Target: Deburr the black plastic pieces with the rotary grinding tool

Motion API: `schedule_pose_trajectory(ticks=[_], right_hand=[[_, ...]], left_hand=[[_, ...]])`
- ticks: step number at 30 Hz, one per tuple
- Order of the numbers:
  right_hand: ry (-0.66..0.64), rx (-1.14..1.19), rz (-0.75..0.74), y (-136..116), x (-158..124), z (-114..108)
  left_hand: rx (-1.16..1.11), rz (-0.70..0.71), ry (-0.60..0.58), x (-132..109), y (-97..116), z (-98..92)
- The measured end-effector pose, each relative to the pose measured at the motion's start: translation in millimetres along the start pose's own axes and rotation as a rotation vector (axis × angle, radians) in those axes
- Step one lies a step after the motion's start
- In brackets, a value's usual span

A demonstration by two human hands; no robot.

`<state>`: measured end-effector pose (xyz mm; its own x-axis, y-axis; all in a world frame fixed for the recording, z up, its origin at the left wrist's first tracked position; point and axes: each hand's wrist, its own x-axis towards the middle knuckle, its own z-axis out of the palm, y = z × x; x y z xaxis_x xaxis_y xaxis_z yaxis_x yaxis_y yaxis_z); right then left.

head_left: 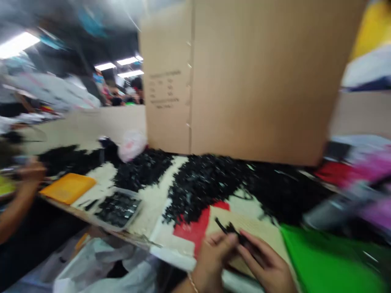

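One view only, head-worn. Looks forward and slightly down across the worktable (157,189) from the wearer's side. Nearest to lens: left hand (212,256) and right hand (264,258), both at 5 o'clock, seen from above and behind. Cardboard panel (259,81) blocks the far view, 12 to 1 o'clock. Toward 10 o'clock, sight runs on to distant ceiling lights (20,44). Motion blur noted.

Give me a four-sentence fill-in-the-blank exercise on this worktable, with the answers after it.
1. The left hand and right hand hold a small piece coloured ____.
2. A thin bracelet circles the ____ wrist.
3. Behind the black pile stands a tall box made of ____.
4. At the picture's lower right, the bright flat item is coloured ____.

Missing words: black; left; cardboard; green.
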<state>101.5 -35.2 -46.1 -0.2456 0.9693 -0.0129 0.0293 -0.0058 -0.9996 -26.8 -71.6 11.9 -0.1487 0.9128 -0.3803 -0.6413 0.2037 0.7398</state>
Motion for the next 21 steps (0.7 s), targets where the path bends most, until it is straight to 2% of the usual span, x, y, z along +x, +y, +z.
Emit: schedule_pose_trajectory(ticks=[1,3,5,6,8,10,11,12,13,16,18,21], right_hand=[[0.001,0.013,-0.052,-3,-9,2],[0.017,-0.094,-0.145,-10,-20,5],[0.0,-0.237,-0.242,-17,-24,1],[0.041,-0.316,-0.302,-21,-26,-5],[0.269,-0.458,-0.446,-29,-27,-22],[0.603,-0.527,-0.576,-37,-22,-43],[0.72,-0.523,-0.608,-40,-17,-53],[0.769,-0.492,-0.613,-43,-9,-61],[0.745,-0.44,-0.595,-46,-1,-67],[0.45,-0.28,-0.475,-58,22,-76],[0.304,-0.228,-0.449,-69,30,-80],[0.259,-0.186,-0.466,-83,32,-98]], left_hand=[[0.009,-0.02,-0.003,-7,-8,1.3],[0.051,-0.074,-0.001,-10,-11,-1.2],[0.115,-0.145,0.021,1,-7,-5.6],[0.15,-0.167,0.035,8,-5,-7.2],[0.203,-0.185,0.049,19,-1,-8.2],[0.23,-0.191,0.023,26,1,-6.3],[0.239,-0.198,0.004,28,2,-4.4],[0.249,-0.207,-0.014,31,2,-1.6],[0.261,-0.221,-0.031,34,1,1.8],[0.286,-0.282,-0.047,45,-4,16.0],[0.29,-0.318,-0.051,53,-10,26.9],[0.285,-0.343,-0.028,65,-19,40.4]])
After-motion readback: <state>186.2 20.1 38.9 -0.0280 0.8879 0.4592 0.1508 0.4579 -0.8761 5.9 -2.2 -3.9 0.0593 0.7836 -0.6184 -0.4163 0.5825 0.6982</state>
